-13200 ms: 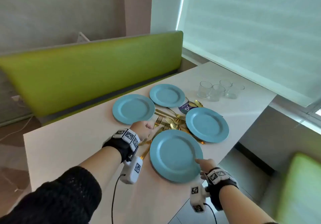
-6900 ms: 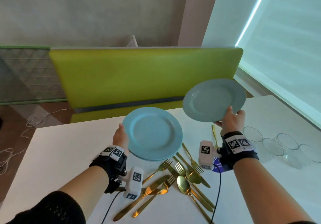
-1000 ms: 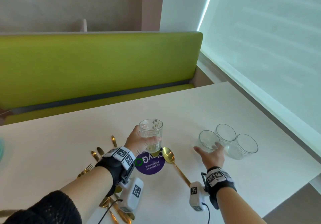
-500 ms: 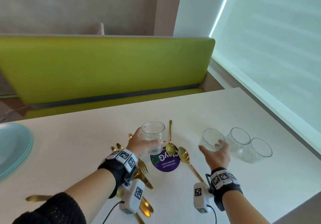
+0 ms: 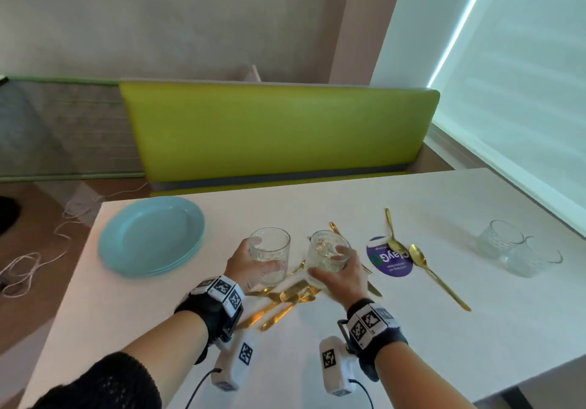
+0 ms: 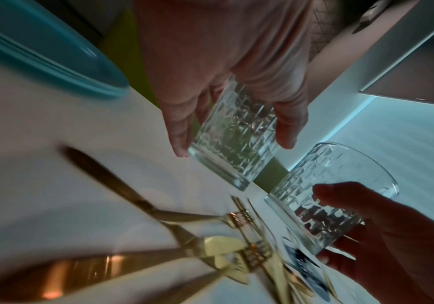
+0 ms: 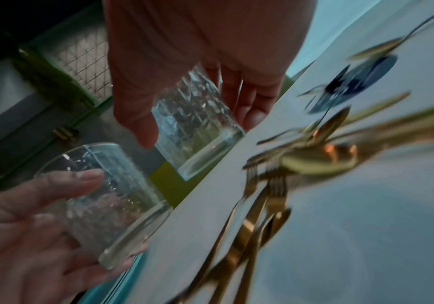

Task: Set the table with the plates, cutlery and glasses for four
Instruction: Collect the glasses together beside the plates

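**Two tumblers in the air, cutlery heap beneath**

The left hand (image 5: 245, 261) has its fingers (image 6: 178, 131) wrapped round one cut-pattern glass (image 5: 269, 258), and the right hand (image 5: 341, 278) has its fingers (image 7: 249, 107) grasping a second glass (image 5: 328, 258); both are carried side by side, close together, above the middle of the white bench (image 5: 412, 329). The likeliest mishap, as I judge it, is the two glasses knocking rims, since they travel so near each other. A second risk is setting one down on the loose gold cutlery (image 5: 285, 297) heaped right under the hands: a base landing on a handle would rock and tip. The glass walls are smooth at the lip and ribbed lower down, hard and slippery, so a slack hold could let one slide

The remaining two glasses (image 5: 520, 250) stand touching near the bench's right edge, towards the window. The blue plates (image 5: 149, 237) are stacked at the far left corner, glossy, round, shallow-rimmed, not yet dealt out. Two gold spoons (image 5: 415, 256) lie by a round purple sticker (image 5: 388, 261), slim, polished metal. The bench top is matt and pale; behind its far edge runs a green padded seat back (image 5: 279, 129)
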Tool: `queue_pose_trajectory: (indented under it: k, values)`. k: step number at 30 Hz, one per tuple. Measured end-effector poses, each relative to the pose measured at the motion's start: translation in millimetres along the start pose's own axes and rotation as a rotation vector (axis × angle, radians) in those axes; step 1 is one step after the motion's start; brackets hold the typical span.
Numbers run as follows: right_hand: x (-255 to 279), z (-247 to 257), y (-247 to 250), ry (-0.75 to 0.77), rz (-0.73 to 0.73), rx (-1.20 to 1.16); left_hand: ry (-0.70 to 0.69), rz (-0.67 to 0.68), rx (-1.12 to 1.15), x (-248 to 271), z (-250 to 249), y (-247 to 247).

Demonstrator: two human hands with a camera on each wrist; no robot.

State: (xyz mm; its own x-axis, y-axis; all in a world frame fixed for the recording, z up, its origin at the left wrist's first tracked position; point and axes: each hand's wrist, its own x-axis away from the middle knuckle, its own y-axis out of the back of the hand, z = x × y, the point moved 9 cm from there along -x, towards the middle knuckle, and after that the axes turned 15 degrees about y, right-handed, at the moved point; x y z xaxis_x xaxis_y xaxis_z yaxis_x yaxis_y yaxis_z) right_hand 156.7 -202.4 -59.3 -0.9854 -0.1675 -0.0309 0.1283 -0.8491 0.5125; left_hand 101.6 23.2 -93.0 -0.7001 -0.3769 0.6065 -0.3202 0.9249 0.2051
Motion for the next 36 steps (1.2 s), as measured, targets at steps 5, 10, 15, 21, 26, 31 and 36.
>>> queue_pose_trajectory:
  k: [5, 10, 15, 21, 26, 31, 36]
  values:
    - [44.7, 40.9, -102.4, 0.018, 0.207, 0.059, 0.026, -0.14, 0.041, 17.5, 47.9, 110.2]
    - [75.1, 69.5, -178.5, -0.004, 0.321, 0.042, 0.11, -0.278, 0.112, 24.4, 101.2, 199.5]
    - [91.0, 80.9, -226.2, 0.034, 0.4, 0.08, 0.137, -0.313, 0.176, 27.0, 138.0, 237.2]
    - [97.7, 83.6, -252.3, 0.057, 0.424, 0.101, 0.109, -0.289, 0.188, 17.0, 160.4, 245.5]
    - [97.7, 81.7, -259.7, 0.075, 0.421, 0.126, 0.078, -0.29, 0.202, 13.5, 162.6, 240.8]
    - [93.6, 81.6, -266.3, 0.08, 0.427, 0.132, 0.042, -0.27, 0.232, 13.1, 154.7, 237.6]
    - [82.0, 85.9, -277.2, 0.085, 0.458, 0.135, 0.035, -0.375, 0.075, -5.1, 154.9, 251.0]
